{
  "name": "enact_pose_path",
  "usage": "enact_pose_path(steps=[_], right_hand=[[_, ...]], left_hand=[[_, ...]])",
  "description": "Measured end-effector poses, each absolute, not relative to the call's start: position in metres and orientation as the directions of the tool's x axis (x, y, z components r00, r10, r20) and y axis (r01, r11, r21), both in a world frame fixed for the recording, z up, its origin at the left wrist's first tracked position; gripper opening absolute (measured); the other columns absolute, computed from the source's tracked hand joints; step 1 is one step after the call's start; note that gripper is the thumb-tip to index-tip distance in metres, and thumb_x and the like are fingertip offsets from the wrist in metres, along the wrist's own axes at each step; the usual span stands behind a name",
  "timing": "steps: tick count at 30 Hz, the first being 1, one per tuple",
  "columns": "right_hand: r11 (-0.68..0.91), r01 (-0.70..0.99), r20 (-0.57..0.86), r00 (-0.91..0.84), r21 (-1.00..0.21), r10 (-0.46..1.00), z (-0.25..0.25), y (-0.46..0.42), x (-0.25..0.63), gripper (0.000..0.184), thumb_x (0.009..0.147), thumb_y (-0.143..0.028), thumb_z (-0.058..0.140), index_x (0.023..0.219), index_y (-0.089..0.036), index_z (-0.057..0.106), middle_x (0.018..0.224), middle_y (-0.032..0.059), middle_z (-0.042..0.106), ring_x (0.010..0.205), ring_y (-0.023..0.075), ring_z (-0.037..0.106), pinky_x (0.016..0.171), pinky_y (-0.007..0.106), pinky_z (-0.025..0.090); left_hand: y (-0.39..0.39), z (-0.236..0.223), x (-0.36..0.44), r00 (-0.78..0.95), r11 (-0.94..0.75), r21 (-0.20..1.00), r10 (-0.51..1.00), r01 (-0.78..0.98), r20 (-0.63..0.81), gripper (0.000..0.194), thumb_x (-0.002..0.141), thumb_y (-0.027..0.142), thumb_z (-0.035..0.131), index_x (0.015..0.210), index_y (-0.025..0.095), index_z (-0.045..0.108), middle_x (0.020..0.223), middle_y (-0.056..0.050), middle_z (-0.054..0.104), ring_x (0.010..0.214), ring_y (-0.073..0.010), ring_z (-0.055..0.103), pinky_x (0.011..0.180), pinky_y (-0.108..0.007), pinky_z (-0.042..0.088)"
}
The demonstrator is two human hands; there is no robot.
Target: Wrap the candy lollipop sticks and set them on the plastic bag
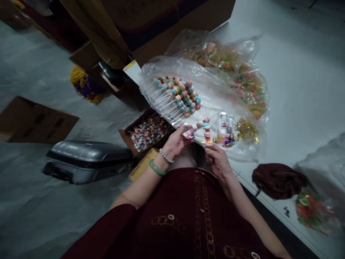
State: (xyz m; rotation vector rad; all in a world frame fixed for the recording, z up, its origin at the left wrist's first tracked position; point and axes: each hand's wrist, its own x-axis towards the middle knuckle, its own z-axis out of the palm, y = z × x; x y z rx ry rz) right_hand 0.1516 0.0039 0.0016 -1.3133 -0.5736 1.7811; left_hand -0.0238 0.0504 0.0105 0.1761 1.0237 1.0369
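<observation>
Between the fingers of my left hand point(176, 141), closed, is a small pink-and-blue printed wrapper point(189, 134). My right hand point(217, 155) pinches the lower end of a candy skewer point(207, 131) and holds it upright, with pastel pink, blue and orange pieces on it. Another candy skewer point(201, 123) lies on the clear plastic sheet just beyond my left fingers. Farther back rests a pile of candy skewers point(180, 93), their white sticks pointing left. To the right of my hands are printed wrappers point(223, 124) and a heap of gold twist ties point(246, 131).
A large clear bag of colourful gummies point(250, 84) lies at the back of the white table point(293, 82). Below the table's left edge stands a carton of small wrapped candies point(151, 131), beside a grey suitcase point(88, 156). Dark red cloth point(279, 180) sits at the right.
</observation>
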Motion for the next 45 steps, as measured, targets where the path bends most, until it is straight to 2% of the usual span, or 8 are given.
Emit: enact_pose_path(steps=[6, 11, 16, 19, 24, 33, 39, 45], right_hand=[[-0.459, -0.377, -0.497, 0.004, -0.805, 0.868, 0.011, 0.016, 0.136, 0.038, 0.061, -0.047, 0.079, 0.073, -0.022, 0.053, 0.045, -0.0124, 0.03, 0.037, 0.004, 0.019, 0.036, 0.021, 0.01], [-0.454, -0.369, -0.484, -0.014, -0.811, 0.875, 0.016, 0.021, 0.133, 0.042, 0.066, -0.055, 0.075, 0.067, -0.023, 0.047, 0.044, -0.0126, 0.026, 0.036, 0.0042, 0.017, 0.035, 0.021, 0.011], [-0.402, -0.334, -0.437, 0.033, -0.853, 0.899, 0.017, 0.022, 0.129, 0.03, 0.053, -0.033, 0.082, 0.068, -0.019, 0.061, 0.059, -0.0051, 0.057, 0.054, 0.0095, 0.05, 0.054, 0.024, 0.044], [-0.422, -0.357, -0.46, 0.025, -0.834, 0.888, 0.017, 0.026, 0.13, 0.027, 0.05, -0.028, 0.081, 0.071, -0.019, 0.066, 0.069, -0.0018, 0.066, 0.064, 0.013, 0.058, 0.063, 0.027, 0.048], [-0.399, -0.304, -0.418, -0.004, -0.865, 0.908, 0.018, 0.031, 0.133, 0.025, 0.058, -0.036, 0.079, 0.07, -0.02, 0.064, 0.069, -0.0015, 0.064, 0.064, 0.013, 0.056, 0.057, 0.025, 0.045], [-0.385, -0.348, -0.41, -0.005, -0.855, 0.912, 0.027, 0.035, 0.121, 0.033, 0.058, -0.036, 0.079, 0.076, -0.021, 0.056, 0.066, -0.0059, 0.053, 0.053, 0.0075, 0.042, 0.046, 0.02, 0.032], [-0.341, -0.268, -0.362, 0.034, -0.901, 0.931, 0.031, 0.042, 0.122, 0.018, 0.06, -0.027, 0.07, 0.068, -0.019, 0.056, 0.062, -0.007, 0.048, 0.053, 0.0065, 0.036, 0.048, 0.02, 0.027], [-0.34, -0.215, -0.352, 0.02, -0.916, 0.936, 0.029, 0.048, 0.129, 0.014, 0.06, -0.025, 0.067, 0.064, -0.018, 0.056, 0.057, -0.008, 0.044, 0.049, 0.0053, 0.027, 0.045, 0.022, 0.02]], left_hand=[[0.04, 0.023, -0.004, 0.302, 0.541, 0.595, 0.836, -0.594, -0.459, 0.036, 0.084, 0.047, 0.066, 0.108, 0.022, 0.072, 0.121, -0.008, 0.067, 0.099, -0.0199, 0.064, 0.077, -0.031, 0.054], [0.035, 0.019, 0.005, 0.207, 0.464, 0.708, 0.882, -0.533, -0.422, 0.036, 0.079, 0.047, 0.072, 0.104, 0.02, 0.074, 0.118, -0.009, 0.069, 0.111, -0.0222, 0.061, 0.086, -0.029, 0.049], [0.033, 0.023, 0.007, 0.212, 0.441, 0.727, 0.896, -0.526, -0.39, 0.038, 0.075, 0.045, 0.076, 0.1, 0.016, 0.076, 0.11, -0.009, 0.072, 0.095, -0.0177, 0.064, 0.077, -0.025, 0.048], [0.033, 0.023, 0.004, 0.226, 0.493, 0.705, 0.868, -0.509, -0.443, 0.031, 0.065, 0.034, 0.085, 0.086, 0.013, 0.076, 0.087, -0.007, 0.073, 0.075, -0.0134, 0.063, 0.074, -0.025, 0.048], [0.035, 0.02, 0.004, 0.094, 0.419, 0.748, 0.895, -0.514, -0.437, 0.025, 0.059, 0.029, 0.087, 0.066, 0.012, 0.07, 0.065, -0.004, 0.067, 0.065, -0.0129, 0.059, 0.07, -0.027, 0.047], [0.036, 0.027, 0.019, -0.096, 0.299, 0.807, 0.912, -0.51, -0.398, 0.039, 0.058, 0.044, 0.087, 0.071, 0.013, 0.067, 0.063, 0.001, 0.061, 0.056, -0.0073, 0.05, 0.056, -0.022, 0.041], [0.035, 0.025, 0.012, -0.029, 0.394, 0.79, 0.888, -0.47, -0.459, 0.039, 0.069, 0.049, 0.079, 0.072, 0.013, 0.065, 0.063, 0.001, 0.06, 0.054, -0.0073, 0.05, 0.052, -0.021, 0.04], [0.042, 0.021, -0.002, 0.189, 0.594, 0.588, 0.773, -0.549, -0.605, 0.021, 0.077, 0.031, 0.074, 0.078, 0.01, 0.069, 0.07, -0.005, 0.069, 0.056, -0.0109, 0.06, 0.06, -0.025, 0.049]])
